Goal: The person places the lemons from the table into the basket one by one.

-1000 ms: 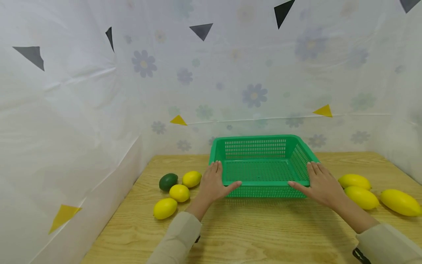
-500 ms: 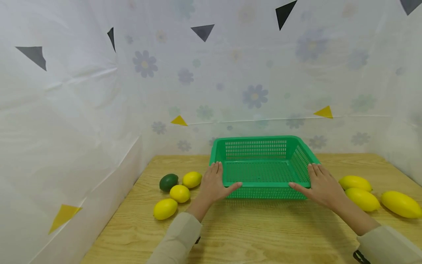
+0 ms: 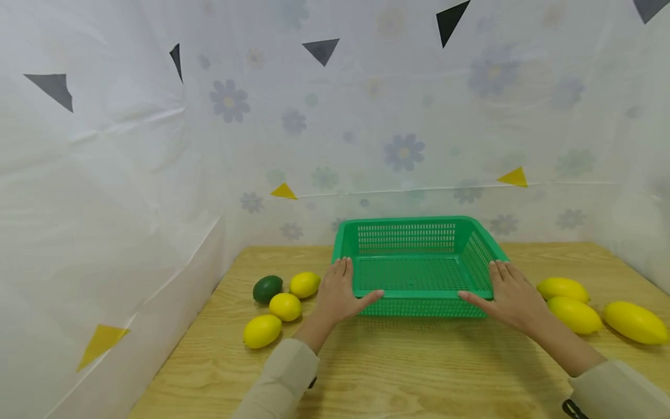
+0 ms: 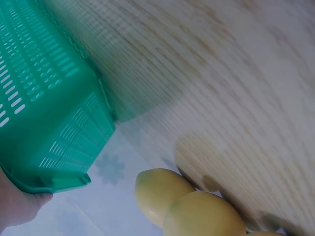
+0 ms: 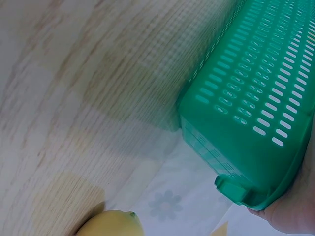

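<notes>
A green plastic basket [image 3: 419, 294] with slotted walls stands on the table, nothing inside it. At its front left corner, my left hand [image 3: 337, 294] lies over the rim, fingers straight forward and thumb along the front edge. My right hand [image 3: 515, 297] mirrors this at the front right corner. In the left wrist view, part of the left hand [image 4: 17, 206] touches the rim of the basket [image 4: 83, 142]. The right wrist view shows the right hand [image 5: 293, 211] at the rim of the basket [image 5: 236, 152], its fingers hidden.
Left of the basket lie yellow lemons [image 3: 285, 306] and a dark green, lemon-shaped fruit [image 3: 267, 289]. Larger yellow oval fruits [image 3: 574, 315] lie to the right, near my right wrist. White flower-printed sheeting [image 3: 366, 116] encloses the wooden table [image 3: 398, 372] at the back and sides.
</notes>
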Action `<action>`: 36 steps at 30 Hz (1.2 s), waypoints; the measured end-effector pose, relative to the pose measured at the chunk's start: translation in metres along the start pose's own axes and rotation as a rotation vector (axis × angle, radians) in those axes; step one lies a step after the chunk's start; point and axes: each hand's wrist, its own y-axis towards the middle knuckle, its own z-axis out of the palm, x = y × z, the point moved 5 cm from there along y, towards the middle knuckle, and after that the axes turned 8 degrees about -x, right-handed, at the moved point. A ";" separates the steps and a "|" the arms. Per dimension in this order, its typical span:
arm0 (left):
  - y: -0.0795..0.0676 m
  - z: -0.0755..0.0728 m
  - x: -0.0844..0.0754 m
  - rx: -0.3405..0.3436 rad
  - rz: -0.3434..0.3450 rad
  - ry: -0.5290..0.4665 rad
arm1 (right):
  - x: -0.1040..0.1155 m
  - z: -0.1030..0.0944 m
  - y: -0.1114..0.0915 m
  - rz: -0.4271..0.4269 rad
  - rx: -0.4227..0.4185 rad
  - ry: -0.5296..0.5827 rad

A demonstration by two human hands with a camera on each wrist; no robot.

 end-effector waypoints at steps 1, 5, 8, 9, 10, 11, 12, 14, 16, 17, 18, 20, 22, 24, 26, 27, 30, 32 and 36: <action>-0.001 0.000 0.000 -0.001 0.001 0.001 | 0.000 0.000 0.000 -0.001 -0.002 -0.001; -0.002 -0.001 -0.001 -0.006 0.007 0.007 | 0.000 0.000 -0.001 -0.005 -0.008 -0.001; -0.004 -0.002 -0.002 -0.007 0.011 0.009 | 0.000 -0.001 -0.002 -0.004 -0.012 0.003; -0.004 -0.002 -0.002 -0.007 0.011 0.009 | 0.001 -0.001 -0.002 -0.004 -0.014 0.003; -0.004 -0.003 -0.002 -0.007 0.012 0.010 | 0.001 -0.001 -0.002 -0.004 -0.015 0.003; -0.004 -0.003 -0.002 -0.008 0.011 0.011 | 0.001 -0.001 -0.003 -0.005 -0.015 0.003; -0.004 -0.003 -0.002 -0.008 0.010 0.010 | 0.001 -0.001 -0.003 -0.007 -0.018 0.003; -0.004 -0.003 -0.002 -0.004 0.008 0.012 | 0.002 -0.002 -0.003 -0.008 -0.019 0.002; -0.005 -0.003 -0.001 -0.004 0.010 0.011 | 0.002 -0.002 -0.003 -0.008 -0.020 0.000; -0.005 -0.002 -0.001 -0.004 0.010 0.009 | 0.002 -0.002 -0.003 -0.008 -0.019 -0.001; -0.006 -0.002 -0.001 -0.003 0.011 0.010 | 0.002 -0.002 -0.004 -0.008 -0.019 -0.002; -0.006 -0.002 -0.001 -0.005 0.012 0.007 | 0.002 -0.002 -0.004 -0.007 -0.016 -0.003; -0.006 -0.002 -0.001 -0.011 0.013 0.006 | 0.002 -0.002 -0.004 -0.008 -0.017 -0.004; -0.006 -0.001 -0.001 -0.010 0.010 0.007 | 0.002 -0.002 -0.004 -0.006 -0.016 -0.003; -0.007 0.000 -0.001 -0.014 0.009 0.004 | 0.002 -0.002 -0.004 -0.005 -0.018 -0.002; -0.007 0.000 -0.001 -0.014 0.008 0.004 | 0.002 -0.002 -0.004 -0.005 -0.020 -0.002; -0.008 0.000 -0.001 -0.012 0.005 -0.003 | 0.001 -0.001 -0.005 -0.005 -0.025 -0.002; -0.008 0.000 -0.001 -0.014 0.006 -0.007 | 0.001 -0.001 -0.006 -0.007 -0.027 -0.001; -0.009 0.000 -0.002 -0.017 0.008 -0.003 | 0.001 -0.001 -0.006 -0.011 -0.028 -0.005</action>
